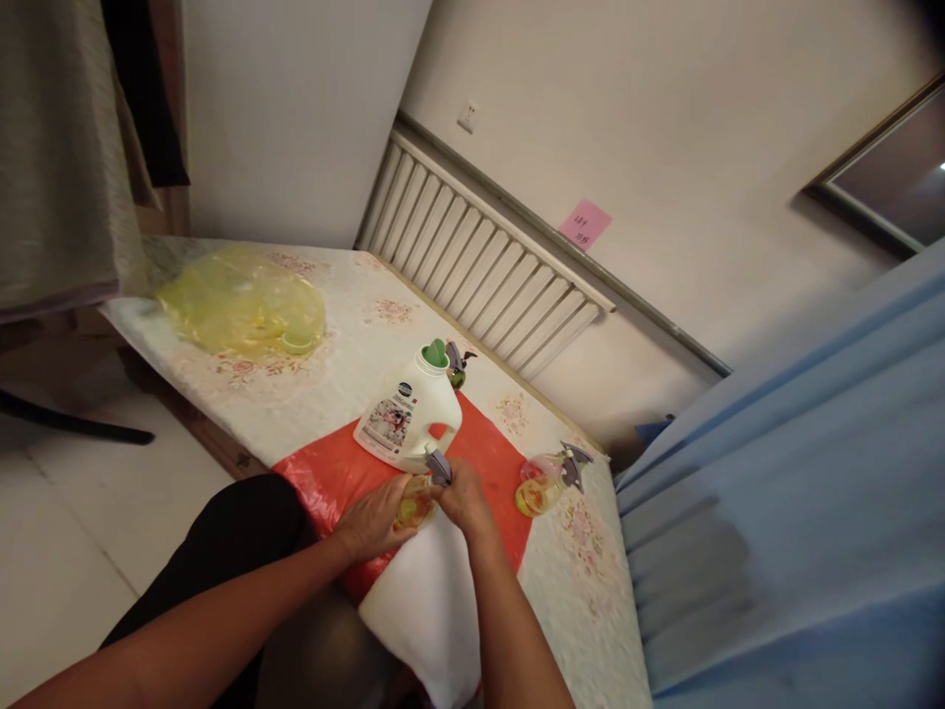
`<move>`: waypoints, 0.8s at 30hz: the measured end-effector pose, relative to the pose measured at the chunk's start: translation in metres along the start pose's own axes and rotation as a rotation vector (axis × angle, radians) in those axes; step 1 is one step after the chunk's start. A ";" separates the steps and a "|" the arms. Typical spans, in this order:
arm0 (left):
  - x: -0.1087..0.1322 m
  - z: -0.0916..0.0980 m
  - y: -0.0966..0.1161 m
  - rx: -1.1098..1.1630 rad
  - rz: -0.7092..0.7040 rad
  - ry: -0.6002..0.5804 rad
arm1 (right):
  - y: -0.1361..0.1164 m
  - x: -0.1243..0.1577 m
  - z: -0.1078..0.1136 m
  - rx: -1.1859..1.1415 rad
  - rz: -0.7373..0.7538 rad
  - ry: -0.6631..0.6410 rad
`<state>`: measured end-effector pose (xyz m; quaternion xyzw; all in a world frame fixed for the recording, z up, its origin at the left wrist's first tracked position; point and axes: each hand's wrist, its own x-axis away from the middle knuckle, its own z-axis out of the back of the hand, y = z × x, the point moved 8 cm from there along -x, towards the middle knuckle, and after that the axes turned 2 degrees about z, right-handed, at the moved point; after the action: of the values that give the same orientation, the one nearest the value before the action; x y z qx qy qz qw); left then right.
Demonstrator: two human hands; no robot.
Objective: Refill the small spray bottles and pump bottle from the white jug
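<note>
My left hand [373,516] is wrapped round a clear spray bottle [414,502] with yellow liquid inside. At its neck my right hand [459,496] grips the grey spray head [439,467]; I cannot tell if the head is turning. Just behind stands a white detergent jug [403,418] with a label, its green spout [435,353] showing at the mouth. Another spray bottle [542,483] with yellowish liquid is to the right. A grey spray head [459,366] shows partly behind the jug, most of its bottle hidden.
A red plastic sheet [325,483] and a white cloth [432,611] lie on the flowered tablecloth [354,295]. On the left side are a yellow plastic bag [228,305] and a green cap [297,342]. A radiator [472,246] lines the wall; a blue curtain [797,473] hangs right.
</note>
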<state>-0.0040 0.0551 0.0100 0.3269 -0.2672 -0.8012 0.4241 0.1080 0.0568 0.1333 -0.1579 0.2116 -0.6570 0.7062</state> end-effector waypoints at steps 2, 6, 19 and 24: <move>0.000 0.001 0.001 0.009 -0.002 0.000 | 0.002 0.000 -0.001 -0.002 -0.012 0.014; -0.001 0.003 -0.001 0.038 0.008 -0.002 | 0.006 0.001 -0.001 0.002 -0.043 0.037; -0.016 0.020 0.029 0.193 0.018 0.159 | 0.007 0.003 -0.001 -0.016 -0.087 0.074; -0.022 0.027 0.047 0.241 0.006 0.231 | 0.012 0.004 -0.002 -0.042 -0.119 0.095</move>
<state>0.0093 0.0548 0.0672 0.4646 -0.3115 -0.7192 0.4121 0.1175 0.0535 0.1249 -0.1534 0.2490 -0.7000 0.6516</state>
